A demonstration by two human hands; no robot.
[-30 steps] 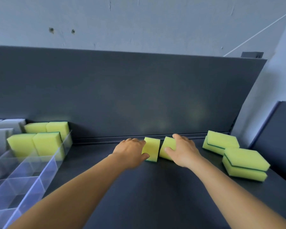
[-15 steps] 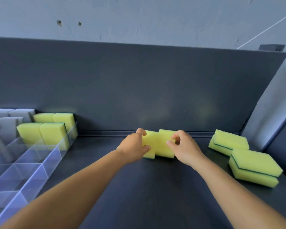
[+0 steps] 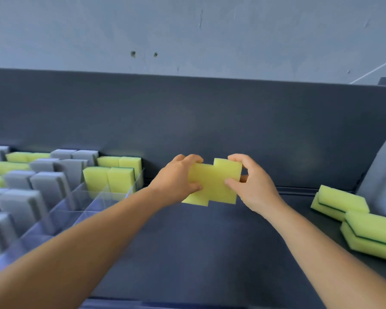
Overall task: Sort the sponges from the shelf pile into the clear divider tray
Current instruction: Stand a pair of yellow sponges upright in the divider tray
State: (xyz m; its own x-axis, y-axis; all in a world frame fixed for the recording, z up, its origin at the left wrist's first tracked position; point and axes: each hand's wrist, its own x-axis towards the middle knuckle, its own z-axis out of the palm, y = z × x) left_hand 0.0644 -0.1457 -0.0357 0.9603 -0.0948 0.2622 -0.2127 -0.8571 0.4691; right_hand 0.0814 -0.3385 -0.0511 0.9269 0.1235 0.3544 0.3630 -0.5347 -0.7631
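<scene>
Sponges dominate my view from the head camera, spread over a dark grey shelf [image 3: 187,253] whose tall back panel [image 3: 210,121] rises in front of a pale wall [image 3: 187,30] marked by two small holes. At my left, the clear divider tray [image 3: 91,198] stands on the shelf, its far compartments packed with upright grey sponges [image 3: 51,186] and yellow sponges [image 3: 109,179], while the nearer compartments beside my left forearm look bare, though blur makes that hard to confirm. At my right, the shelf pile [image 3: 352,221] lies well apart from the tray: yellow sponges with dark green scouring layers, stacked flat in two overlapping heaps just beside a grey side panel [image 3: 381,175]. Between tray and pile, held up in front of the back panel, are two yellow sponges [image 3: 214,181] pressed face to face and slightly offset. My left hand [image 3: 176,177] grips their left edge, fingers curled over the top and thumb on the front. My right hand [image 3: 252,181] pinches the right edge, thumb in front, fingers hooked over the top corner. Nothing stands between the held pair and the tray.
</scene>
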